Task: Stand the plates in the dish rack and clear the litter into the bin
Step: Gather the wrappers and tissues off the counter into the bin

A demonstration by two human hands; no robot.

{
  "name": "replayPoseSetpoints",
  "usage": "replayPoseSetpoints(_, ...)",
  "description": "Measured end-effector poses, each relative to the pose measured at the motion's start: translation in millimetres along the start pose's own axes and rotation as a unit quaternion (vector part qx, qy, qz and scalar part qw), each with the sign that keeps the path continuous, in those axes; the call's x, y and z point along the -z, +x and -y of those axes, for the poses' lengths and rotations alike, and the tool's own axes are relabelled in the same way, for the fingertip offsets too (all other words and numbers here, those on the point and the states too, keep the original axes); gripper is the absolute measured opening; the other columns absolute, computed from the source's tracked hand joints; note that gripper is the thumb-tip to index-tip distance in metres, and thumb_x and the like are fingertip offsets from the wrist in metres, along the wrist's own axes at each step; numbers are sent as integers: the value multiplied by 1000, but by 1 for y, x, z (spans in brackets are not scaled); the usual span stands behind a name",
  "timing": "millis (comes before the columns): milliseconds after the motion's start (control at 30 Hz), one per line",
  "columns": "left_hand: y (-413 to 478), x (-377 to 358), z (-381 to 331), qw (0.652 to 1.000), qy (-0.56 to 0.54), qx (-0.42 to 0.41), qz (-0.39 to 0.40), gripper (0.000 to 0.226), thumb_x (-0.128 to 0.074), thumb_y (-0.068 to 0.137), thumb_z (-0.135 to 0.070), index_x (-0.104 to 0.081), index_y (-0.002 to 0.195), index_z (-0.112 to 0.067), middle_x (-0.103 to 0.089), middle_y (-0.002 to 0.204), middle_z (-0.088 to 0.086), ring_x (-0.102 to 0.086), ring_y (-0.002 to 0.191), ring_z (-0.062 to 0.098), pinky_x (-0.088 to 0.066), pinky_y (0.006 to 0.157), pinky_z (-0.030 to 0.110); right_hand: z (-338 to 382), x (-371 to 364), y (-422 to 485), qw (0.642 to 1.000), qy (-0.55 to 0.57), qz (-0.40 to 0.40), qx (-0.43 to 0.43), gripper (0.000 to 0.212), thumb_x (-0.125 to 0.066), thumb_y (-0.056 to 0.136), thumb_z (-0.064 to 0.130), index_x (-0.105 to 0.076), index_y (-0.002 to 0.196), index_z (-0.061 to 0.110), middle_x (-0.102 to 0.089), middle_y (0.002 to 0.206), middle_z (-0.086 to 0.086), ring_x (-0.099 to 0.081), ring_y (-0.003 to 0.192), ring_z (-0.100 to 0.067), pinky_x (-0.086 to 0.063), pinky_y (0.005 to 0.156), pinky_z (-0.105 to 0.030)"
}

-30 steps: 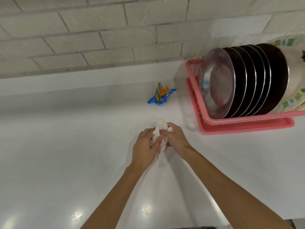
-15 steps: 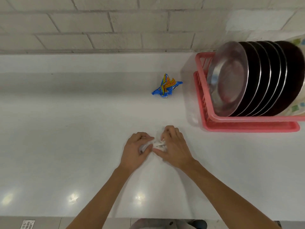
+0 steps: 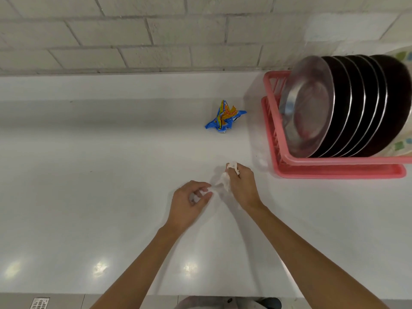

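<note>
Clutching a crumpled white tissue in the right hand, fingers wrapped round it. One wad poking out above the knuckles, a twisted tail trailing down-left. Curling the left hand just beside that tail, forefinger and thumb close at its end; cannot tell whether pinching it or only touching. Both over the glossy white table, near its front middle.

Further back on the table: crumpled snack wrapper, blue with orange and yellow print, well apart from the hands, left of the rack.

At right, by the wall: pink plastic dish rack on its tray, holding a row of steel plates on edge and tilted. Front one showing a shiny face, the rest only dark backs and bright rims. Behind them, at frame edge, a pale patterned plate with green squares.

Behind all, white brick wall.
</note>
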State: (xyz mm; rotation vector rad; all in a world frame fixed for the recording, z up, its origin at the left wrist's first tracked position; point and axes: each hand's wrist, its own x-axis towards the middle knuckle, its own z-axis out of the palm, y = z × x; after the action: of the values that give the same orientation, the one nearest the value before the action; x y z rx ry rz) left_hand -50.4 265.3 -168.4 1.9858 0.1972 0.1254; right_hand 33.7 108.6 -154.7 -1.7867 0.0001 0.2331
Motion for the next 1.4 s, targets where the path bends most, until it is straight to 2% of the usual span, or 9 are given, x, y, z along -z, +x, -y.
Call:
replayPoseSetpoints(267,-2,-44,-45,976,-189,102,39,31,-62,89,1,-74,73,-23,-73,68,6,-71,60,22,-53,54,23,8,-3,-8,988,85,14,-129,62,-56,88,60,-28,59,13,-28,53,-4,-31,51,-20,-32,51,-28)
replayPoseSetpoints(533,11,-43,-50,961,-207,166,75,18,-64,86,2,-75,77,-9,-74,71,11,-73,65,25,-56,55,25,1,17,1,997,-72,-37,3,24,-65,89,20,-51,71,15,-59,65,-2,-58,58,-14,-45,55,-25)
replayPoseSetpoints(700,52,-14,-47,986,-65,120,91,22,-63,88,-5,-75,79,-20,-75,76,1,-72,62,20,-46,50,19,-10,38,8,993,-115,-12,-9,45,-65,91,30,-43,58,10,-39,49,9,-36,44,-11,-31,44,-24)
replayPoseSetpoints(867,126,-9,-62,986,152,-47,48,25,-68,85,-12,-69,108,-22,-68,110,-5,-66,90,15,-53,78,30,0,46,9,988,-127,-5,-91,66,-47,90,64,-37,51,11,-37,44,2,-40,43,-16,-48,59,-32)
replayPoseSetpoints(967,173,-19,-70,954,259,-133,64,50,-68,84,-13,-57,133,-19,-47,140,4,-49,120,26,-51,87,38,6,49,5,983,-150,-8,-103,59,-41,96,53,-38,55,11,-42,52,-4,-42,49,-22,-54,69,-42)
replayPoseSetpoints(1100,223,-38,-73,922,358,-102,108,71,-70,85,-27,-36,148,-26,-11,161,4,-16,144,32,-43,101,45,4,56,-5,977,-202,-11,-69,46,-45,100,27,-56,69,-4,-63,70,-18,-56,63,-30,-48,66,-39)
replayPoseSetpoints(1200,242,-50,-65,905,376,-79,180,47,-69,87,-31,-55,131,-21,-26,156,4,-27,141,33,-42,104,43,0,61,-12,981,-184,-12,-56,21,-51,97,14,-58,78,8,-54,62,2,-49,53,-11,-39,53,-21)
replayPoseSetpoints(1300,224,-60,-50,908,365,-114,172,15,-62,91,-25,-54,85,-13,-53,102,1,-55,108,34,-42,76,34,-4,67,-16,982,-180,-26,-52,15,-53,96,12,-61,83,12,-54,66,7,-49,57,-4,-36,52,-11)
replayPoseSetpoints(1400,194,-60,-28,923,320,-181,116,12,-57,90,-6,-61,101,-5,-62,110,5,-52,105,33,-42,83,37,-7,73,-19,983,-172,-28,-59,14,-54,95,12,-65,87,10,-63,79,1,-56,68,-11,-42,61,-14)
